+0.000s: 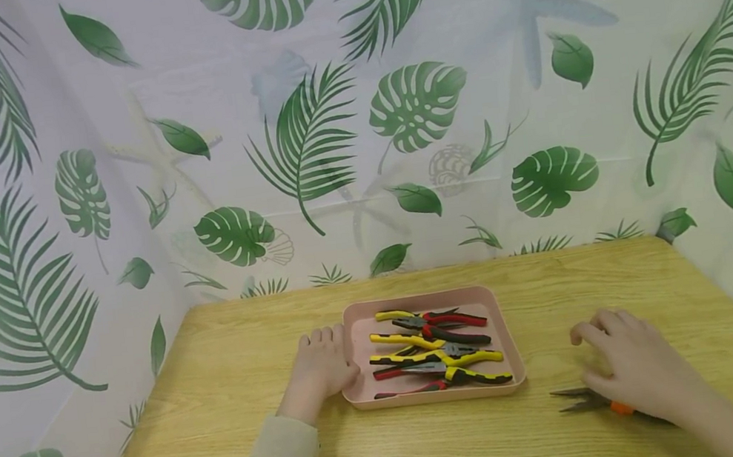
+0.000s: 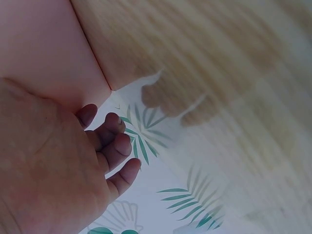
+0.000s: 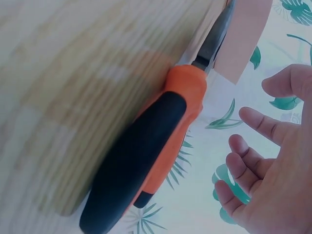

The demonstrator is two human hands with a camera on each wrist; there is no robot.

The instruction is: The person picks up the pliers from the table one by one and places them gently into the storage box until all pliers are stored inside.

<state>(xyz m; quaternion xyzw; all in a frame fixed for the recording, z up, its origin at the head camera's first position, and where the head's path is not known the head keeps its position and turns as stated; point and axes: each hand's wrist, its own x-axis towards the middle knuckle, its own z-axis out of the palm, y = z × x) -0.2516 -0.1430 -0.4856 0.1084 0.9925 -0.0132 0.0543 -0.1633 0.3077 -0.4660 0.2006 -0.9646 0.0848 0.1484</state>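
A pink tray (image 1: 359, 333) in the middle of the wooden table (image 1: 245, 345) holds several pliers (image 1: 436, 355) with yellow-black and red-black handles. My left hand (image 1: 319, 367) rests on the table against the tray's left edge, its fingers loosely curled; in the left wrist view the hand (image 2: 48, 165) lies beside the tray's pink wall (image 2: 44, 44). To the right of the tray, orange-and-black long-nose pliers (image 1: 582, 401) lie on the table. My right hand (image 1: 629, 365) is over their handles with fingers spread. In the right wrist view the hand (image 3: 263, 180) stands apart from the pliers (image 3: 156, 141).
White curtains printed with green leaves (image 1: 304, 146) close in the table at the back and on both sides. Bare wood (image 1: 580, 280) stretches behind and beside the tray. The table's front edge runs near the bottom of the head view.
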